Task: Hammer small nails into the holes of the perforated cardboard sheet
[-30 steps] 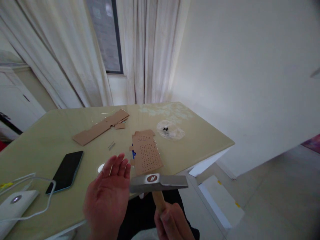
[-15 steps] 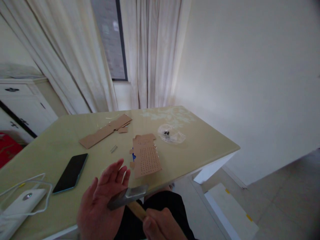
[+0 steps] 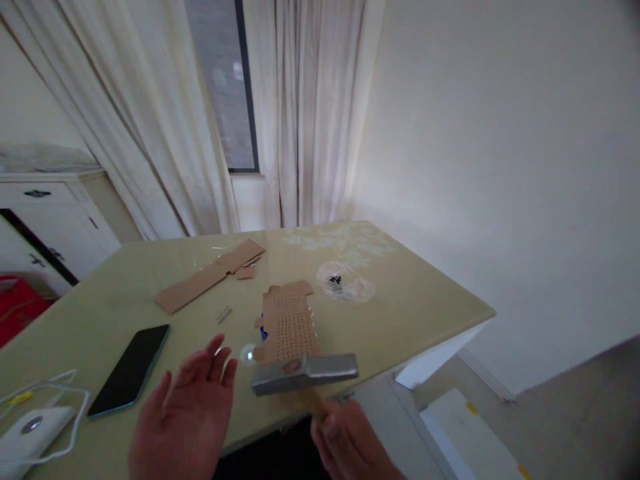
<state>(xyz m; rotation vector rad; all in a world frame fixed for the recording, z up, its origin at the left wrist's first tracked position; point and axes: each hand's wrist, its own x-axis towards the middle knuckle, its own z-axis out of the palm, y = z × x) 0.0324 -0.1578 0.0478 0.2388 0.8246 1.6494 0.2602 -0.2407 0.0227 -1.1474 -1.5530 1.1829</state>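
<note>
At the room corner, white curtains [image 3: 150,133] hang over a dark window [image 3: 225,87], plain wall to the right, white cabinet [image 3: 55,220] far left. Below them the yellow-green tabletop [image 3: 415,293] fills the middle of the view. Long cardboard strip [image 3: 207,275] lies toward the far side; perforated cardboard piece [image 3: 289,323] nearer the front edge, with something blue peeking out at its left side. Black phone [image 3: 130,370] flat on the left part, screen dark. White device [image 3: 27,433] with a white cable [image 3: 60,420] looped around it at the bottom left corner. Clear plastic bag [image 3: 345,287] with small dark bits inside, right of the perforated piece. Small metal bit [image 3: 223,314] between strip and phone. Left hand [image 3: 183,420] spread, palm up, fingers loosely apart, holding nothing, over the tabletop's front edge. Right hand [image 3: 350,443] wrapped around the wooden handle of a hammer [image 3: 305,373]; its steel head sits level above the front edge, just right of the left fingertips, not touching them.
</note>
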